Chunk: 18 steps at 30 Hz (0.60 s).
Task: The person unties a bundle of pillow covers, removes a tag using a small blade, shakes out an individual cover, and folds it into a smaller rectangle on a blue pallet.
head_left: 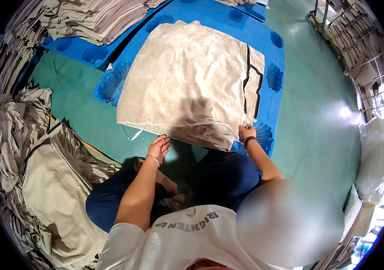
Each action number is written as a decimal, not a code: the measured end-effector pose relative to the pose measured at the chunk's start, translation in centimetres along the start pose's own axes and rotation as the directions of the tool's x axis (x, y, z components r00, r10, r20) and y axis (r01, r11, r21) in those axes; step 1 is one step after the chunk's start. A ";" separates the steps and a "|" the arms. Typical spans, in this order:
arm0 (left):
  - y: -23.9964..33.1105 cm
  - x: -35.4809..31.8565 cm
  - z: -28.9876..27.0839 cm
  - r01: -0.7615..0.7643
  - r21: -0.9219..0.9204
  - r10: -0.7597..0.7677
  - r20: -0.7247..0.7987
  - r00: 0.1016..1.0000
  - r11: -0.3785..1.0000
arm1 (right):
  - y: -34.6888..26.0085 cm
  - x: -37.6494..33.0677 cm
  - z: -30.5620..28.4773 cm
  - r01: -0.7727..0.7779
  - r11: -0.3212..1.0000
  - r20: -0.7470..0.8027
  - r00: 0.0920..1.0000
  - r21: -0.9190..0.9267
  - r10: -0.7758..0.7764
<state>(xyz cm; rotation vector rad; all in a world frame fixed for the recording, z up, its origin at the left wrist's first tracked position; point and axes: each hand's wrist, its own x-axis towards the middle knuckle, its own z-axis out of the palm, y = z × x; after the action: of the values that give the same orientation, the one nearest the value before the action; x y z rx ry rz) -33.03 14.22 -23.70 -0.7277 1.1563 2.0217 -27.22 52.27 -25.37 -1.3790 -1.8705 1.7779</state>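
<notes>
Right now the beige cover [187,81] lies spread over the blue mat [274,58] on the green floor [318,117]. The right hand [247,133] has its grip closed on the cover's near right corner; the left hand [159,148] is just beside the near edge, its grip loose and empty. Folded cloths [93,22] are stacked beyond, a cloth pile [3,135] crowds the left, and bent knees [230,175] fill the near side.

White T-shirt [169,247] on person: dark block-capital lettering [184,226], 1 curved line across chest. Small dark motif [192,211] just beside lettering, on side away from collar; details too small to make out.
</notes>
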 end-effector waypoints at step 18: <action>2.0 3.3 6.0 -0.028 -0.226 -0.012 -0.171 0.985 0.974 | 4.3 -4.6 -4.0 0.112 0.934 0.096 0.992 -0.339 -0.084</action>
<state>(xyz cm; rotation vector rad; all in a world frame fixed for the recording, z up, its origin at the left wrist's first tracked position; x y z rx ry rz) -37.35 19.72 -22.43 -1.0299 1.0317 2.1550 -19.89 50.90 -26.16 -1.3058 -2.3385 1.5304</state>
